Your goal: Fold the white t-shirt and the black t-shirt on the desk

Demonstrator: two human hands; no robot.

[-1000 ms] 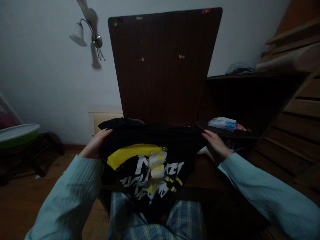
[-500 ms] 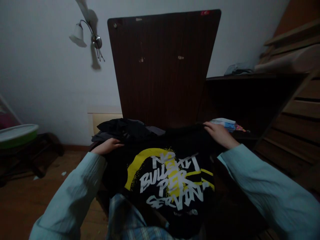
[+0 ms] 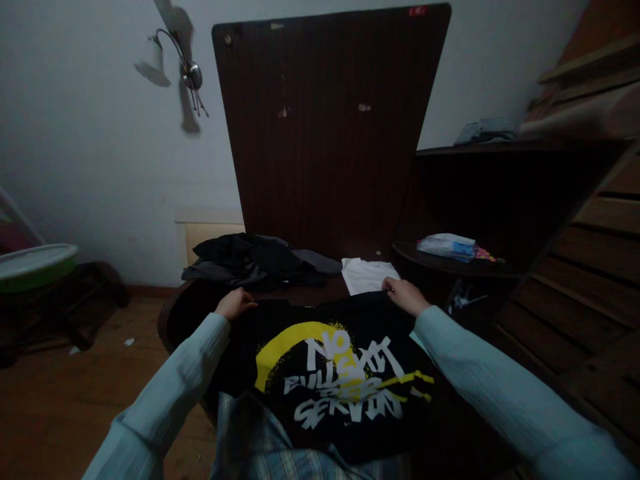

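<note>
A black T-shirt [image 3: 320, 373] with a yellow arc and white lettering is spread out in front of me. At its upper left, my left hand [image 3: 236, 303] pinches the fabric edge. My right hand [image 3: 406, 295] grips the upper right edge in the same way, fingers closed on the cloth. Just beyond the right hand lies a folded white cloth [image 3: 369, 273]. A heap of dark clothes [image 3: 255, 259] sits behind the left hand. Over my lap, blue plaid fabric [image 3: 270, 440] partly meets the shirt's lower edge.
A tall dark wooden panel [image 3: 330, 133] rises behind the table. On the right, a shelf [image 3: 455, 265] carries a plastic packet [image 3: 447, 246]. A wall lamp [image 3: 155, 60] hangs at the upper left. Far left stands a green-rimmed basin [image 3: 37, 267] on a dark stool.
Both hands have come down and closer together, drawing the shirt's top edge toward me. The white cloth and more of the table behind it now show. The view has shifted slightly.
</note>
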